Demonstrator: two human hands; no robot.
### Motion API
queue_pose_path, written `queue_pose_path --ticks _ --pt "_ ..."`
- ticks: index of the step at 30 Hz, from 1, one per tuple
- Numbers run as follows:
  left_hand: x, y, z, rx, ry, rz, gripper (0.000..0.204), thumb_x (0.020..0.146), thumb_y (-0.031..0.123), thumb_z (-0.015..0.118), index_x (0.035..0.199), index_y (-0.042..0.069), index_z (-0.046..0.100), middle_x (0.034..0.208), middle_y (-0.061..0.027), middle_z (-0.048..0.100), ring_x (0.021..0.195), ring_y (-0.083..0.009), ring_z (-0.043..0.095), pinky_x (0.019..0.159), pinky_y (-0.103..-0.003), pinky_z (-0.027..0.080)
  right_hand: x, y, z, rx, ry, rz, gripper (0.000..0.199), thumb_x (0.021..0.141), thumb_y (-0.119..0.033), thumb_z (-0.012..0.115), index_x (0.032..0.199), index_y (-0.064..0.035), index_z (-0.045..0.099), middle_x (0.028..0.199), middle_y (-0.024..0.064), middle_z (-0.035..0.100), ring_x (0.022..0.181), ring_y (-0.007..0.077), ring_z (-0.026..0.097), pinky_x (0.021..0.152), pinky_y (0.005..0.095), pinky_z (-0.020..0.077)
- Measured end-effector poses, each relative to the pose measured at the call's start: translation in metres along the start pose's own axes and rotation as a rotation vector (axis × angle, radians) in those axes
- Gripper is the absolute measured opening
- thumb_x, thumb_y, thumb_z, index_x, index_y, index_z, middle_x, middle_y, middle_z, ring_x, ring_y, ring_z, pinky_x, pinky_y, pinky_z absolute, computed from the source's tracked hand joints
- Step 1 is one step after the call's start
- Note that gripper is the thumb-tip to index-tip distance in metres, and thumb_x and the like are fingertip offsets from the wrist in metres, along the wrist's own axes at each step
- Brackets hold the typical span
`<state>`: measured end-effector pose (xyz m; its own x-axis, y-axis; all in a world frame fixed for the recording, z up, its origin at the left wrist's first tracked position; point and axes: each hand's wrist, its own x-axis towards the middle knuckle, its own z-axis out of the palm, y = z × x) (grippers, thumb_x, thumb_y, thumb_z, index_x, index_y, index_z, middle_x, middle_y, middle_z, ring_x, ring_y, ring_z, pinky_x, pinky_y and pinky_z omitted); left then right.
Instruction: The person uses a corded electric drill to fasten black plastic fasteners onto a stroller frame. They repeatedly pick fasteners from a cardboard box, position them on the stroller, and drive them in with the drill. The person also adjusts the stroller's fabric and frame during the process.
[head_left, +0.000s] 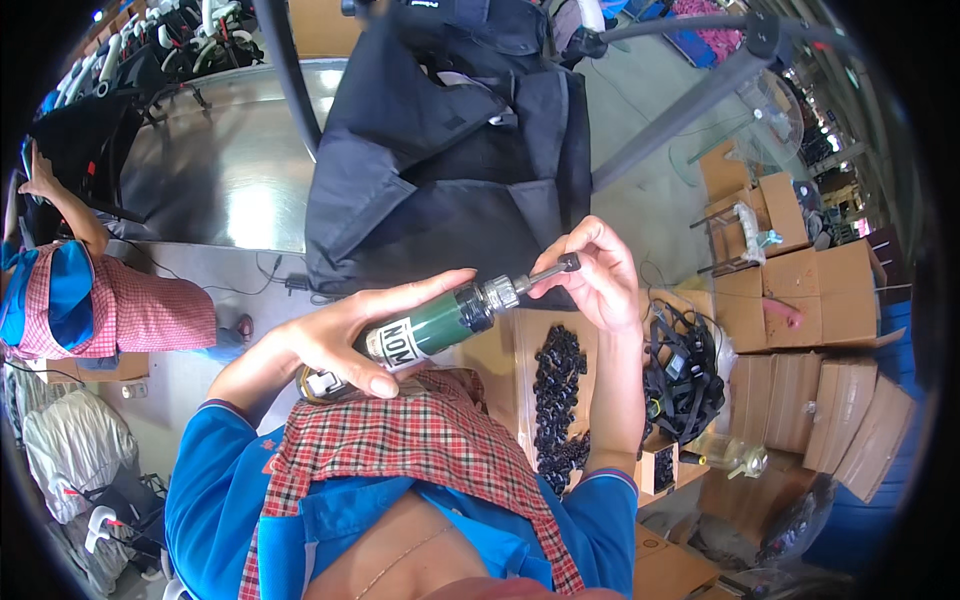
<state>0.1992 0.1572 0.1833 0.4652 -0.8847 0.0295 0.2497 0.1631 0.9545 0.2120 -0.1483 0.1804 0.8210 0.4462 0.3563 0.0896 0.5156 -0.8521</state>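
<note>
My left hand (pixel 335 340) is wrapped round the green body of a power screwdriver (pixel 437 333), which points to the right and slightly away from me. A silver chuck (pixel 500 293) sits at its front end, and a thin metal bit runs on from it. At the end of that bit is a small black piece (pixel 570 262). Fingers of my right hand (pixel 608 280) are closed about the bit's tip and this piece. Beyond both hands hangs a large black fabric (pixel 450 190) with folds and flaps, between dark grey tubes (pixel 690 115).
A heap of small black parts (pixel 560 390) lies in a cardboard tray below my right hand. Black straps (pixel 685 375) are bundled beside it. Cardboard boxes (pixel 800 290) stand at the right. A metal-topped table (pixel 230 150) is at the far left, with another person (pixel 110 300) nearer.
</note>
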Motion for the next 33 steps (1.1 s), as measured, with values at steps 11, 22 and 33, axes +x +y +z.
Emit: queue_pose_path --ticks 11,22,33 --pt "-0.054 0.030 -0.086 -0.211 -0.099 0.005 0.108 0.072 0.014 0.081 0.154 0.012 0.010 0.094 -0.0071 0.060 0.070 -0.0107 0.058 0.062 -0.026 0.048 0.096 0.011 0.047 -0.436 -0.022 0.091 0.012 0.097 -0.009 0.054 0.093 0.0023 0.051 0.096 0.0235 0.067 0.088 0.0265 0.069 0.077 0.0362 0.0574" --pt "-0.088 0.032 -0.185 -0.623 -0.417 0.107 0.126 0.059 0.013 0.087 0.153 0.006 0.002 0.098 -0.0232 0.058 0.066 -0.0179 0.060 0.050 -0.028 0.045 0.219 0.052 -0.029 -1.526 0.650 0.309 0.043 0.086 -0.038 0.068 0.100 0.0021 0.061 0.097 0.0148 0.068 0.091 0.0302 0.067 0.080 0.0385 0.0531" --pt "-0.112 0.040 -0.224 -0.746 -0.318 0.255 0.122 0.062 0.009 0.083 0.154 0.012 0.002 0.091 -0.0247 0.056 0.059 -0.0208 0.055 0.048 -0.030 0.042 0.318 -0.019 0.021 -1.057 0.763 -0.665 0.010 0.087 0.000 0.066 0.091 -0.0040 0.058 0.073 -0.0040 0.054 0.065 0.0026 0.047 0.061 0.0160 0.0392"
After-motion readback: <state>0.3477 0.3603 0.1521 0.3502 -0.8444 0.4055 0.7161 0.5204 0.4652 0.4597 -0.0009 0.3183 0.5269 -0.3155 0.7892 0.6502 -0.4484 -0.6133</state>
